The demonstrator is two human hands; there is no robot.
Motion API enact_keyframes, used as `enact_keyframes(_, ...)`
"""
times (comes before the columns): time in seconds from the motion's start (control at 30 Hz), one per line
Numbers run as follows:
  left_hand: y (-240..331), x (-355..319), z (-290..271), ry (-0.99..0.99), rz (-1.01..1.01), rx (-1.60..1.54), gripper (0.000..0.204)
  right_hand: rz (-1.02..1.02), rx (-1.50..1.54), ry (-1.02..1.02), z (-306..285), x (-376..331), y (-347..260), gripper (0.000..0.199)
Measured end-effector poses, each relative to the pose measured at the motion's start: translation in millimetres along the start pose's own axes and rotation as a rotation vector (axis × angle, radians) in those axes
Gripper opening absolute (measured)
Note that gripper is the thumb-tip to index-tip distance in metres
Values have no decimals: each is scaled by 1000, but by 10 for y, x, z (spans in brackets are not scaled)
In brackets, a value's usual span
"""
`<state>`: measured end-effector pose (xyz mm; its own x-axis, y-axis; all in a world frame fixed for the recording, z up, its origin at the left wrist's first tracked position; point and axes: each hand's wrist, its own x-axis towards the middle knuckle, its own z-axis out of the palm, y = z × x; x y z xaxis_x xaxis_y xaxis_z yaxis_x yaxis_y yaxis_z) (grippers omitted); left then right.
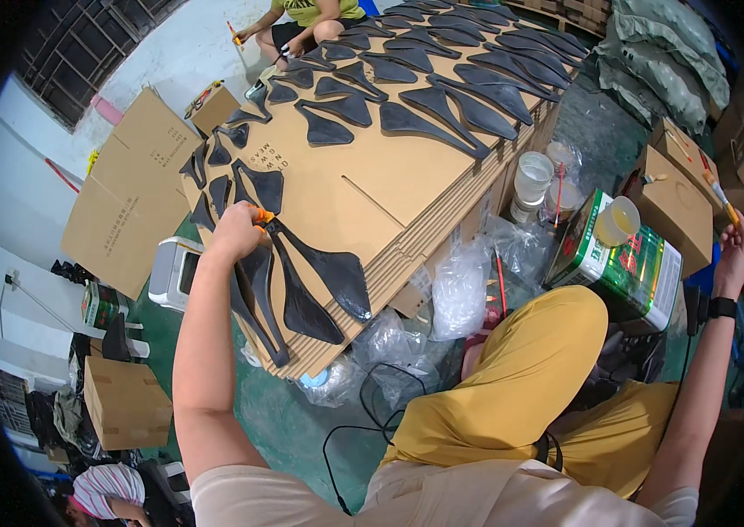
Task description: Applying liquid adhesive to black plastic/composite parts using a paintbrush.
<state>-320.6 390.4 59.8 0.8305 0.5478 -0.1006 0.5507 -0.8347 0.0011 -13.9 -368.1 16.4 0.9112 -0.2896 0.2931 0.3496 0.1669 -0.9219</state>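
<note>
At the near left end of the cardboard stack, my left hand (235, 230) is closed round a small orange-handled tool (262, 216). The tool meets the narrow joined end of a glossy black V-shaped piece (308, 303), whose two blades spread toward me. Beside it lies another black forked piece (257, 290). Far out to the right, my right hand (733, 255) grips a paintbrush (724, 200) by its handle, bristles upward. The brush is near an open carton and apart from the black pieces. My left fingertips are partly hidden.
Rows of black forked pieces (424, 123) cover the cardboard stack (319, 180). A yellowish cup (618, 220) stands on a green tin (622, 263) right of my knee. Plastic bags (460, 294) and a black cable (372, 428) lie below. A co-worker (310, 18) sits at the far end.
</note>
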Motion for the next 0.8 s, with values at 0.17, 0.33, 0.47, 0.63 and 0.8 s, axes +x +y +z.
enact_keyframes(0.17,-16,15,10,27,-32,28,31,-34,-28,-17,-32,10,19,29)
enact_keyframes(0.33,-59,48,19,18,-5,20,32,-47,-51,-18,-17,4,51,29)
enact_keyframes(0.47,-29,26,8,29,19,58,32,-59,-48,-23,-8,8,65,29)
enact_keyframes(0.63,32,-17,2,34,34,71,32,-42,-22,-10,34,-4,60,29)
enact_keyframes(0.8,62,-27,-11,20,39,51,31,-51,-26,-38,443,-241,-185,28)
